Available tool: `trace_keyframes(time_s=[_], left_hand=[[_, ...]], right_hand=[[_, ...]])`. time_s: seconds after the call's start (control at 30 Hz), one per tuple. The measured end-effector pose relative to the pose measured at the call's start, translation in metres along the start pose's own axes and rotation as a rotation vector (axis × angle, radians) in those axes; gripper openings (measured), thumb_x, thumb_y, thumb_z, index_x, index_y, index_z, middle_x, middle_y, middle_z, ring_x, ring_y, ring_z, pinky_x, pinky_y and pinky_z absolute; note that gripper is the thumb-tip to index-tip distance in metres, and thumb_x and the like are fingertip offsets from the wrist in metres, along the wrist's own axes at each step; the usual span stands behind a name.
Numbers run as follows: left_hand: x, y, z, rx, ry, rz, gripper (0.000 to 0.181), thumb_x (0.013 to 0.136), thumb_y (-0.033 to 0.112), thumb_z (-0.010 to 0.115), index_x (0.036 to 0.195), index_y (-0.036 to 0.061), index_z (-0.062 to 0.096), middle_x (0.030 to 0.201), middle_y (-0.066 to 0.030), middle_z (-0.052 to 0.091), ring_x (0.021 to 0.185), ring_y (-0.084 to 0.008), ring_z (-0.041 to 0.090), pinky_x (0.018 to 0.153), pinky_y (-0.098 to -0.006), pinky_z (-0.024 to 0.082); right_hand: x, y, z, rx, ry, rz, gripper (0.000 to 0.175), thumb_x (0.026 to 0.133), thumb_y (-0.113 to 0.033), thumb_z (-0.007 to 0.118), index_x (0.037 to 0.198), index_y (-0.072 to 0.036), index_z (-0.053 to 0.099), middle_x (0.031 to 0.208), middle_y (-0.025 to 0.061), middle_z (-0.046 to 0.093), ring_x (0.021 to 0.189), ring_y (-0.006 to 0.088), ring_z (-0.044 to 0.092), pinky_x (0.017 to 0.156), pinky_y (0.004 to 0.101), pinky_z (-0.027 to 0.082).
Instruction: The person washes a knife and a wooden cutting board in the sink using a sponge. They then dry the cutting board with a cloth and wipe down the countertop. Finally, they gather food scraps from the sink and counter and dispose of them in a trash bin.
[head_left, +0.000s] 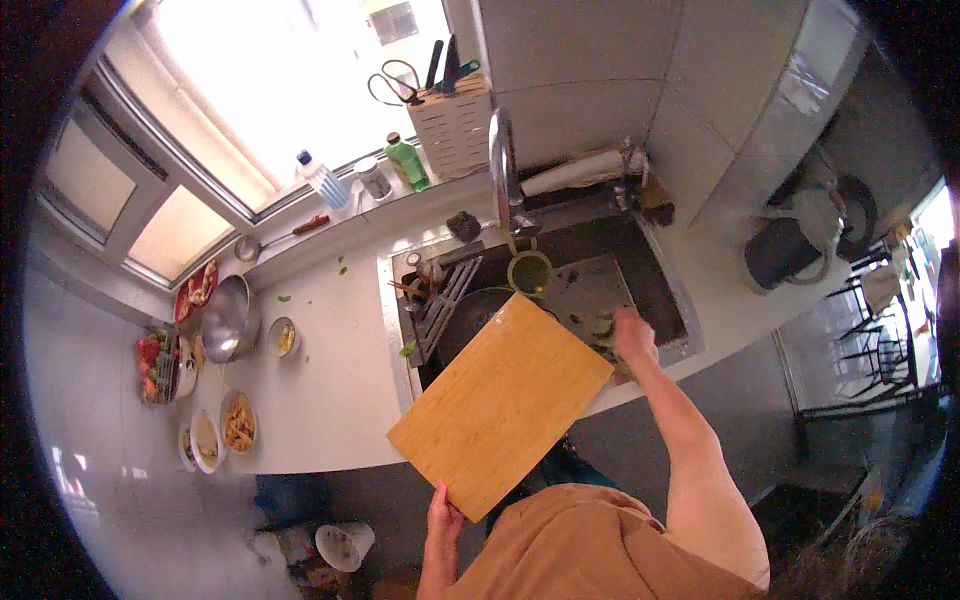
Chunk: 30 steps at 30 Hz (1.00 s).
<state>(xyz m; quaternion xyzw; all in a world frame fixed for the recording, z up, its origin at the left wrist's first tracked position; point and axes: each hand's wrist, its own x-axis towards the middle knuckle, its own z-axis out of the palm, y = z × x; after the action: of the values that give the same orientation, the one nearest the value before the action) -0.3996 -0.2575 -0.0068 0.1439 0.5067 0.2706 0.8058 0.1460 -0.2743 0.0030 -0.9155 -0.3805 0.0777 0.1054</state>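
Note:
My left hand (444, 516) grips the near corner of a wooden cutting board (504, 405), its thumb on the top face. The board is held tilted across the front edge of the sink (660, 270) and covers part of it. Over the sink's right side is my right hand (636, 334), fingers curled; whether it holds anything is hidden. Greenish scraps (600, 325) lie in the basin just left of that hand. Behind the board, a dark wok (474, 307) is partly visible in the basin. A small green-handled strainer (529, 271) sits under the chrome faucet (501, 165).
On the left counter stand a steel bowl (229, 319), a small bowl (284, 337) and a dish of cut food (239, 424). A slatted knife block (452, 127) with scissors and bottles lines the sill. An electric kettle (784, 251) stands at right.

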Motion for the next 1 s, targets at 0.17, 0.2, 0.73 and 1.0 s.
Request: trace_keyframes(time_s=[0.17, 0.2, 0.73, 1.0], left_hand=[[-0.015, 0.010, 0.014, -0.012, 0.029, -0.033, 0.052, 0.099, 0.040, 0.047, 0.138, 0.0056, 0.043, 0.139, -0.0086, 0.050, 0.125, -0.0256, 0.050, 0.103, -0.0435, 0.041], [-0.012, 0.009, 0.012, -0.032, 0.055, -0.036, 0.053, 0.099, 0.043, 0.045, 0.136, 0.0054, 0.045, 0.138, -0.0098, 0.051, 0.124, -0.0265, 0.051, 0.103, -0.0435, 0.041], [-0.012, -0.016, 0.010, -0.023, 0.104, 0.163, 0.045, 0.102, 0.033, 0.044, 0.131, -0.0016, 0.048, 0.128, -0.0128, 0.056, 0.113, -0.0250, 0.057, 0.092, -0.0400, 0.049], [-0.020, -0.011, 0.015, 0.091, 0.226, 0.236, 0.041, 0.101, 0.033, 0.046, 0.123, -0.0010, 0.054, 0.115, -0.0110, 0.063, 0.101, -0.0231, 0.063, 0.084, -0.0373, 0.052]], right_hand=[[-0.015, -0.058, -0.046, 0.498, 0.373, -0.077, 0.021, 0.095, -0.023, 0.053, 0.108, -0.009, 0.061, 0.098, 0.0138, 0.065, 0.084, 0.0344, 0.065, 0.071, 0.0435, 0.052], [-0.028, -0.082, -0.043, 0.580, 0.372, -0.167, 0.017, 0.091, -0.019, 0.059, 0.105, -0.010, 0.062, 0.093, 0.0114, 0.066, 0.080, 0.0317, 0.065, 0.070, 0.0398, 0.052], [-0.178, -0.263, 0.057, 0.283, -0.229, -1.221, 0.057, 0.086, -0.016, 0.058, 0.141, -0.015, 0.043, 0.147, 0.0100, 0.040, 0.137, 0.0308, 0.035, 0.112, 0.0514, 0.025], [-0.017, -0.180, 0.056, 0.109, 0.047, -0.585, 0.045, 0.093, -0.015, 0.043, 0.137, -0.012, 0.046, 0.144, 0.0116, 0.044, 0.141, 0.0307, 0.031, 0.116, 0.0482, 0.021]])
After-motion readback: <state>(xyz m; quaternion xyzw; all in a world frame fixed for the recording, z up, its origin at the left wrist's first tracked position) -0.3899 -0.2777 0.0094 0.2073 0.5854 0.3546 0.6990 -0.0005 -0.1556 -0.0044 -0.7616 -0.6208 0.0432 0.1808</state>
